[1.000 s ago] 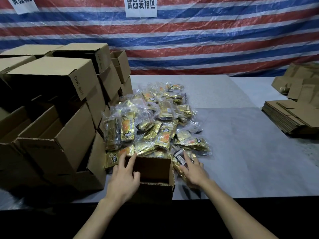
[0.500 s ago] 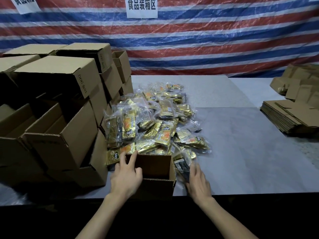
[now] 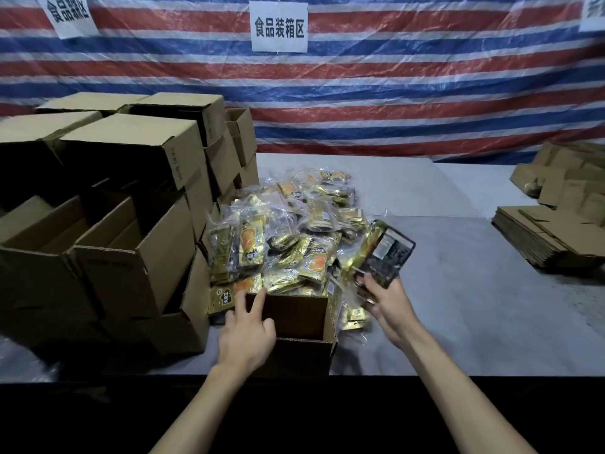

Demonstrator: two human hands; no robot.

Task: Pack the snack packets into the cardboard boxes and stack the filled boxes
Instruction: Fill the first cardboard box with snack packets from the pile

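Gripping a bag of packets [image 3: 384, 252] by its lower end, the right hand [image 3: 384, 301] is holding it tilted in the air above the counter [image 3: 474, 299], with the fingers curled round the plastic. The bag is hanging just right of the open box [image 3: 304, 322] and at the near right edge of the heap of snack packets [image 3: 294, 234].

The left hand [image 3: 247, 335] is lying against the left side of that box with two fingers stretched forward along the rim. It is grasping nothing and appears to be steadying the carton. The box is sitting at the near edge of the counter, its far wall touching the heap. How full it is cannot be told, as the inside is dark.

Further left, the stacked boxes [image 3: 131, 198] are standing in tiers, some closed and some with flaps open. Well apart on the right, flattened cartons [image 3: 543, 237] are lying in a pile.

Judging by this, the packing step is in hand: one bag is being carried toward the box. The next move is calling for a short swing leftward over the rim and a release inside, with the left hand bracing the box so it is not pushed off the near edge.
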